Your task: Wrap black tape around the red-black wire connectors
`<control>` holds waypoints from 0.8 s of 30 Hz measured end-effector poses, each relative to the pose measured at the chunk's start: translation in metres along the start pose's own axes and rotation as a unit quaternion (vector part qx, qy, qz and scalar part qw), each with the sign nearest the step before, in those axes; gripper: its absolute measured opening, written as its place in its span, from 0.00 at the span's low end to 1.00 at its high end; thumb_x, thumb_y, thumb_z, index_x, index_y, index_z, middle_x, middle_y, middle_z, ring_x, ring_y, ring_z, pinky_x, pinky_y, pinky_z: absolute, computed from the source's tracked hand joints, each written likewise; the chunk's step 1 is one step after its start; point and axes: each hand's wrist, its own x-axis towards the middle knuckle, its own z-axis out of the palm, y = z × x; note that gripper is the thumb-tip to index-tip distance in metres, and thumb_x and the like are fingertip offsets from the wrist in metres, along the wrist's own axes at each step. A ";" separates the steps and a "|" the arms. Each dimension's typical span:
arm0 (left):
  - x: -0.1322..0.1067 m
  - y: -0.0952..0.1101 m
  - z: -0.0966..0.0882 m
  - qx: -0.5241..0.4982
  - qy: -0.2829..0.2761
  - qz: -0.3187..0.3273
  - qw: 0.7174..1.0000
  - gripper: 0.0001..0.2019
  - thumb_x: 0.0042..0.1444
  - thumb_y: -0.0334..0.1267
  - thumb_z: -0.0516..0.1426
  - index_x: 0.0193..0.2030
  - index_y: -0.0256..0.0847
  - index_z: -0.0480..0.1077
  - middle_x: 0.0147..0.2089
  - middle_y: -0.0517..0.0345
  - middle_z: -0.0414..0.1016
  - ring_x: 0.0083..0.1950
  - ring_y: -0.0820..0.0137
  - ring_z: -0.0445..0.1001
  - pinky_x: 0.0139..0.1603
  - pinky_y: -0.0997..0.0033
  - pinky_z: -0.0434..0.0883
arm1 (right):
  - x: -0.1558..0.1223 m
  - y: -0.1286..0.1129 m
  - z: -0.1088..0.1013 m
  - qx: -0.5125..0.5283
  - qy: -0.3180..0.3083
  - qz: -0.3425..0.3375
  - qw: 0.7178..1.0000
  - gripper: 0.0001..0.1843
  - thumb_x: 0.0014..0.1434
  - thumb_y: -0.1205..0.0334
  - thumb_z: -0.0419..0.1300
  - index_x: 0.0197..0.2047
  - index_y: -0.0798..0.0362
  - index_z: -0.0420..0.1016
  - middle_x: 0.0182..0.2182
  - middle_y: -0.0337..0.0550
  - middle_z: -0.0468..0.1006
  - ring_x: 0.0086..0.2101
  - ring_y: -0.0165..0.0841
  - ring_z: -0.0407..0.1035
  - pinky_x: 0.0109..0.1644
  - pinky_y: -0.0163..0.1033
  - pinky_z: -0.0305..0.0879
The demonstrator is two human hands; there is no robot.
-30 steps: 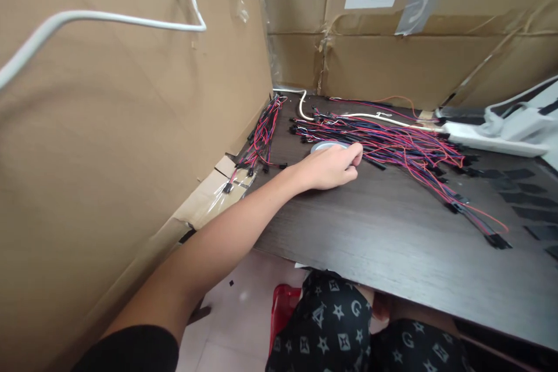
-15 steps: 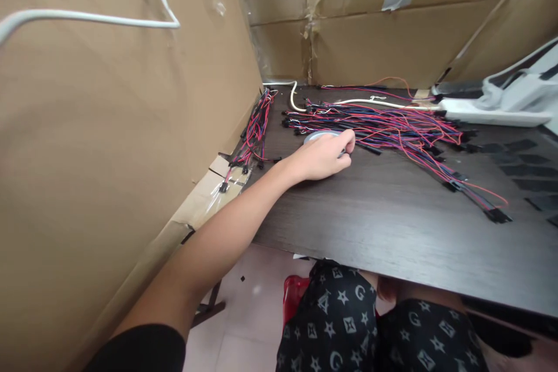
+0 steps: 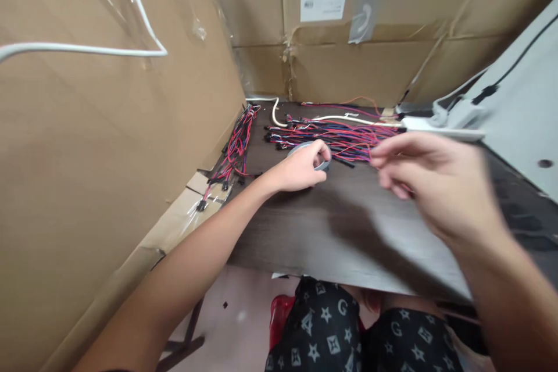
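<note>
My left hand (image 3: 303, 167) reaches over the dark desk with its fingers curled on a grey ring that looks like a roll of tape (image 3: 323, 164). The wrist and knuckles cover part of the ring. My right hand (image 3: 429, 180), smeared by motion, hovers above the desk to the right, its fingers loosely bent and apart. Nothing shows between them. Just behind both hands lies a wide bundle of red, blue and black wires (image 3: 344, 138) with black connectors at the ends.
A smaller wire bundle (image 3: 238, 145) lies at the left by a cardboard panel (image 3: 131, 128). More cardboard (image 3: 340, 67) stands along the back. A white power strip (image 3: 442, 128) with a cable sits at the back right. Black strips (image 3: 525, 209) lie at the right.
My right hand has come into view from the right, over the desk. My left hand stays at the tape roll, whose ring shows more between the fingers. The view has shifted.
</note>
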 end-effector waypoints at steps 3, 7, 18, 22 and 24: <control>0.002 0.002 0.000 -0.161 0.003 -0.021 0.987 0.20 0.42 0.23 0.55 0.42 0.40 0.55 0.36 0.62 0.66 0.30 0.77 0.68 0.31 0.74 0.68 | 0.031 0.020 0.024 -0.049 -0.055 0.006 0.997 0.19 0.47 0.72 0.53 0.44 0.59 0.74 0.37 0.47 0.77 0.25 0.29 0.69 0.25 0.35 0.66; 0.003 0.010 0.002 -0.321 0.021 -0.022 0.947 0.25 0.37 0.21 0.57 0.42 0.40 0.53 0.40 0.61 0.67 0.36 0.77 0.72 0.38 0.74 0.71 | 0.035 0.035 0.048 -0.123 -0.061 -0.120 0.983 0.21 0.53 0.68 0.55 0.51 0.59 0.72 0.49 0.54 0.70 0.34 0.31 0.70 0.33 0.38 0.71; 0.002 0.018 0.017 -0.391 0.060 -0.018 0.918 0.27 0.37 0.21 0.61 0.44 0.38 0.57 0.38 0.61 0.71 0.36 0.75 0.75 0.39 0.74 0.71 | 0.022 0.035 0.047 -0.048 0.054 -0.102 0.992 0.03 0.58 0.68 0.55 0.34 0.55 0.70 0.34 0.45 0.72 0.29 0.32 0.70 0.32 0.39 0.70; -0.001 0.020 0.019 -0.357 0.032 -0.019 0.933 0.24 0.42 0.21 0.58 0.47 0.37 0.57 0.37 0.58 0.74 0.36 0.73 0.77 0.44 0.70 0.72 | 0.025 0.041 0.045 -0.027 0.044 -0.066 0.996 0.03 0.57 0.66 0.55 0.34 0.55 0.69 0.31 0.43 0.73 0.26 0.31 0.69 0.31 0.39 0.69; -0.003 0.020 0.021 -0.295 0.028 0.003 0.955 0.26 0.44 0.20 0.57 0.51 0.37 0.58 0.40 0.56 0.75 0.41 0.72 0.77 0.48 0.69 0.72 | 0.025 0.043 0.043 -0.066 0.055 -0.079 0.993 0.03 0.56 0.67 0.54 0.32 0.54 0.68 0.30 0.43 0.74 0.29 0.33 0.70 0.35 0.40 0.67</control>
